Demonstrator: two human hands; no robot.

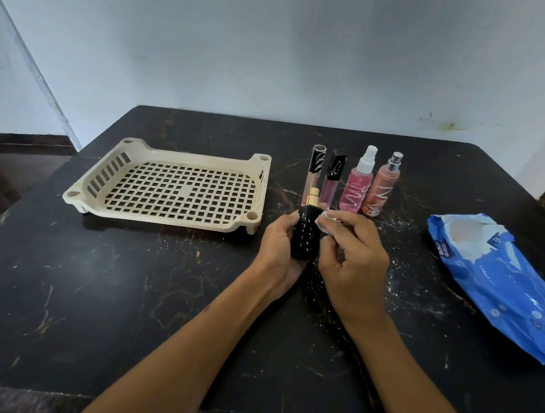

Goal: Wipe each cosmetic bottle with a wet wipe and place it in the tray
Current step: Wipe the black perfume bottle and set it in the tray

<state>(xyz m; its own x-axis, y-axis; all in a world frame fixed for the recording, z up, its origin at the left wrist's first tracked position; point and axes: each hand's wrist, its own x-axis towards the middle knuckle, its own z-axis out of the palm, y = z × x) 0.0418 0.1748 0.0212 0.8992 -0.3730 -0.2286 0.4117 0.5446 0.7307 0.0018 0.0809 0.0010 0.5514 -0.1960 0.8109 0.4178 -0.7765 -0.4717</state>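
Right now my left hand [281, 239] grips the black bottle [306, 233] above the table beside the tray [166, 217]; my right hand [356, 245] pinches the wet wipe [327, 218], and slick glass could slip free

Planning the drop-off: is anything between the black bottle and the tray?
Nothing visible. The black bottle, held in the left hand, sits just right of the tray; bare table lies between.
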